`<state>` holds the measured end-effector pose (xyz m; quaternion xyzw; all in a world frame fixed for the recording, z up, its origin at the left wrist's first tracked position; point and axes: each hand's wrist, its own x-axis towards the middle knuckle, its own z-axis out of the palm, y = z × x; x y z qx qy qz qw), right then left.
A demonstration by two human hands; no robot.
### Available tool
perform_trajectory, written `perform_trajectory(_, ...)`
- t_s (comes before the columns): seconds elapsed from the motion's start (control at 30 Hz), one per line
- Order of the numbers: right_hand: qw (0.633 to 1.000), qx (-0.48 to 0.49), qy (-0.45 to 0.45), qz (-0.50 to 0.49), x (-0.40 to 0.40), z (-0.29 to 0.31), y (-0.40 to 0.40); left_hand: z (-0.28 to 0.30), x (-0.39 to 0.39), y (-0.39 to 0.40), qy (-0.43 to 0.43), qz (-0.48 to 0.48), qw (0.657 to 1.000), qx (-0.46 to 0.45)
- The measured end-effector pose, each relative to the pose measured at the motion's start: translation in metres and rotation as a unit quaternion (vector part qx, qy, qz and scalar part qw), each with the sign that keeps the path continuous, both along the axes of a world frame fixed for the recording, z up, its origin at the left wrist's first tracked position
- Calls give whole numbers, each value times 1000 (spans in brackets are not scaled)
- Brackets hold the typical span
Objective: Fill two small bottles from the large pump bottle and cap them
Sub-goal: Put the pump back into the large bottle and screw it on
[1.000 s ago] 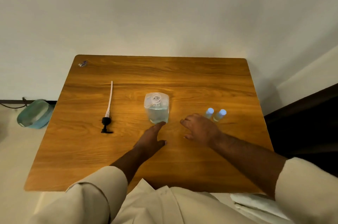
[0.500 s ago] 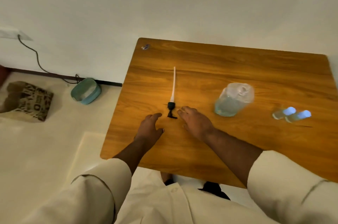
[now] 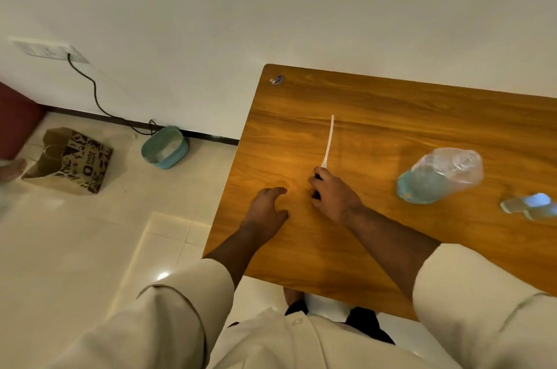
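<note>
Pump head point(image 3: 317, 184) gripped by right hand point(image 3: 334, 195); left hand point(image 3: 265, 209) loosely curled

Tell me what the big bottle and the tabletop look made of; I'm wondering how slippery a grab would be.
The large pump bottle looks like clear, glossy plastic: the blue liquid shows through its wall and highlights sit on its shoulder. The table looks like wood or a wood-grain laminate with a smooth satin finish: brown grain streaks and a soft sheen. Which of the two cannot be told.
</note>
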<state>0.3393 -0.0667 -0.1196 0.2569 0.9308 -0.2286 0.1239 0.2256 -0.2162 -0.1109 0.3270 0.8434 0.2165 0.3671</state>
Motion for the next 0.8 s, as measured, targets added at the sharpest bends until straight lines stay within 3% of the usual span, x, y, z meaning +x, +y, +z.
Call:
perform_trajectory(0.13,989,47,137,-8,21,41,14,10,9,24,-8,-16,999,44)
perform_trajectory(0.3,947,149,283,9,62,132,51,32,34,72,-20,-85,993,84)
perform_trajectory(0.43,925,192,325,-42,104,210,75,61,62,116,-10,-122,983,139)
perform_trajectory(0.6,892,100,382,-222,136,287,99,101,102,160,-14,-174,971,165)
perform_trajectory(0.8,885,94,386,-240,151,326,126,118,129,190,-44,-163,967,191)
